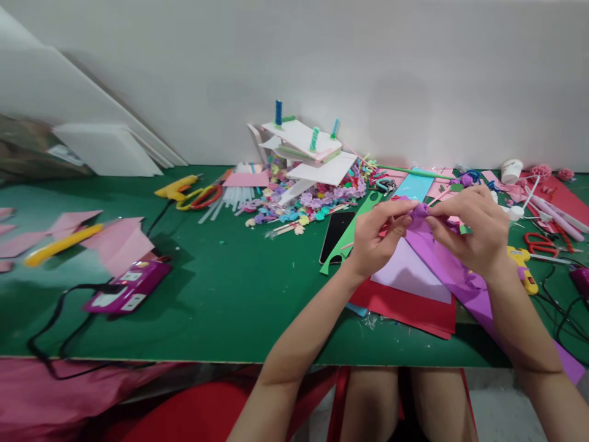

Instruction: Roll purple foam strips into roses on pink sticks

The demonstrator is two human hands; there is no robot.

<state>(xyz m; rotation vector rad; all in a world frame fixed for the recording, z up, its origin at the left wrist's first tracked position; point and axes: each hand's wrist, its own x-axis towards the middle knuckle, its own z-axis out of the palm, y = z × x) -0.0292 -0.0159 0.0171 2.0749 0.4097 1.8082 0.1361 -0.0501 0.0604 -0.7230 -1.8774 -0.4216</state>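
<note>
Both hands meet over the right part of the green table. My left hand point(381, 234) pinches one side of a small purple crepe paper piece point(419, 212), which looks rolled or gathered. Its other side is pinched by my right hand point(476, 230). A long purple paper strip point(442, 261) runs below the hands toward the lower right, passing under my right forearm; I cannot tell whether it joins the held piece. Beneath lie a lilac sheet point(407, 273) and red sheets point(400, 310). A green cut strip point(356, 230) and a black phone point(335, 236) lie left of my left hand.
Foam flowers point(313, 199) are heaped at the back under white boards point(304, 138). At left are a yellow glue gun point(177, 186), a purple power strip point(131, 288) with a black cord, and a yellow cutter point(64, 244). Red scissors point(542, 244) and another glue gun point(528, 270) lie right.
</note>
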